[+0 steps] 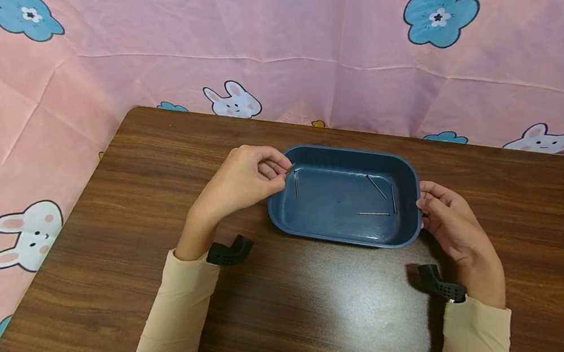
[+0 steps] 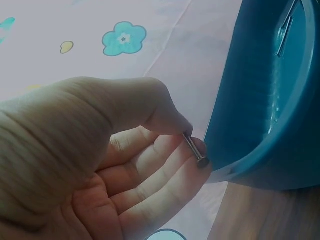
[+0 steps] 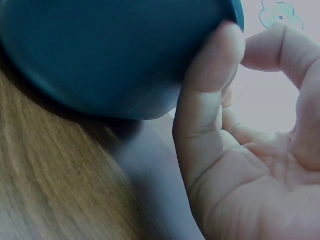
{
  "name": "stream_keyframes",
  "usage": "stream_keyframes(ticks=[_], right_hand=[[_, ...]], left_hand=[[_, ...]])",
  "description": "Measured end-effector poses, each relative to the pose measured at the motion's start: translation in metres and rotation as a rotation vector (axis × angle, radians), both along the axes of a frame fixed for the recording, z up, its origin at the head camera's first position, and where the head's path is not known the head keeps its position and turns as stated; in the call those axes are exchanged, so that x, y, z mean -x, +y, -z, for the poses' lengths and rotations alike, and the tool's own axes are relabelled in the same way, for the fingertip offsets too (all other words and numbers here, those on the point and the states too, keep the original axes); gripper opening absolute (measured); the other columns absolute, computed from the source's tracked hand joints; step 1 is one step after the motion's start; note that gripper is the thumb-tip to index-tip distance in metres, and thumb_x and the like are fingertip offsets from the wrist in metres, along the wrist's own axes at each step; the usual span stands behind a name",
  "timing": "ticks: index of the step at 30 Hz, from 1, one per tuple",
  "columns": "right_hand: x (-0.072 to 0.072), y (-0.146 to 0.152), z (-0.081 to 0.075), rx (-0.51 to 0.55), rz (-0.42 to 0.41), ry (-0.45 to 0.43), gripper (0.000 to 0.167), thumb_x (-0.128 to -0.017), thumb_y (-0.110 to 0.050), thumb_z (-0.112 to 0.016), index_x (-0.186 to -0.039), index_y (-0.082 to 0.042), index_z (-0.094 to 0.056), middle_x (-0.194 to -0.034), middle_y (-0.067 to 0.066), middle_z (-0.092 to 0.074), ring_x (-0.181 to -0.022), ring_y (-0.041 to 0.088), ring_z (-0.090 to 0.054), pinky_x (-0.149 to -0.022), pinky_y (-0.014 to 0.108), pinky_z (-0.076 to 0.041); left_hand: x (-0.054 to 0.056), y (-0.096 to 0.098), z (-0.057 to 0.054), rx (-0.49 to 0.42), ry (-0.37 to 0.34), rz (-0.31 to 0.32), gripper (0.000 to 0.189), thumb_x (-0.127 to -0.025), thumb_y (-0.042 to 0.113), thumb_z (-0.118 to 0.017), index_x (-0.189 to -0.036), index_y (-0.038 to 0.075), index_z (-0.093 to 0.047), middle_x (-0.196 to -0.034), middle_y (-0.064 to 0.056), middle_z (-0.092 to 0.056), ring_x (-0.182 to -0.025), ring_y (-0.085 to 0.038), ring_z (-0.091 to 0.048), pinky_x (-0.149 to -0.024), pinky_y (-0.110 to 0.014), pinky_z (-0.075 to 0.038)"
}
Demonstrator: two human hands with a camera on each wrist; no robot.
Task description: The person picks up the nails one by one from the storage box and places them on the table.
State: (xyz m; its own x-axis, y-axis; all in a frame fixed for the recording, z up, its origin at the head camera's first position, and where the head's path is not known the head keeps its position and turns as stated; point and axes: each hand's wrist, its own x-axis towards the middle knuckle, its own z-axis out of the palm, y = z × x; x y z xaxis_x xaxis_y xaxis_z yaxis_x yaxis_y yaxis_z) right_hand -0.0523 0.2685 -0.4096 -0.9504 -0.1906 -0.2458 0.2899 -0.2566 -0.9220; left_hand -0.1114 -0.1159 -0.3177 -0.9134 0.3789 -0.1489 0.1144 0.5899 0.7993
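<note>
Left grip (image 1: 247, 178) pinches a slanting nail (image 2: 196, 152), head toward the tray (image 1: 324, 195) the right grip (image 1: 453, 220) holds.

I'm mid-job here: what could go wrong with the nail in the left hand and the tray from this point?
The left hand pinches the nail by thumb and fingertip at the tray's left rim, so a slip might drop it outside, onto the table.

Another nail lies inside that end; a dropped one could knock it.

The right hand holds the opposite end; a jolt there could send the loose nails sliding.
</note>
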Motion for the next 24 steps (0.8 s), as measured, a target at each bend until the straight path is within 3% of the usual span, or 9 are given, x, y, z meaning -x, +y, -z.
stream_keyframes(ticks=[24], right_hand=[[-0.0007,-0.0009,-0.0007,0.0,0.001,-0.009,0.027,-0.106,0.005,-0.044,-0.11,-0.011,-0.066,-0.088,-0.004,-0.068,-0.072,0.009,-0.064,-0.061,0.021,-0.055]], left_hand=[[0.0008,-0.0081,-0.0006,0.007,0.027,-0.012,0.02,-0.094,0.007,-0.071,-0.113,0.007,-0.076,-0.112,-0.014,-0.079,-0.092,-0.019,-0.074,-0.085,-0.034,-0.063]])
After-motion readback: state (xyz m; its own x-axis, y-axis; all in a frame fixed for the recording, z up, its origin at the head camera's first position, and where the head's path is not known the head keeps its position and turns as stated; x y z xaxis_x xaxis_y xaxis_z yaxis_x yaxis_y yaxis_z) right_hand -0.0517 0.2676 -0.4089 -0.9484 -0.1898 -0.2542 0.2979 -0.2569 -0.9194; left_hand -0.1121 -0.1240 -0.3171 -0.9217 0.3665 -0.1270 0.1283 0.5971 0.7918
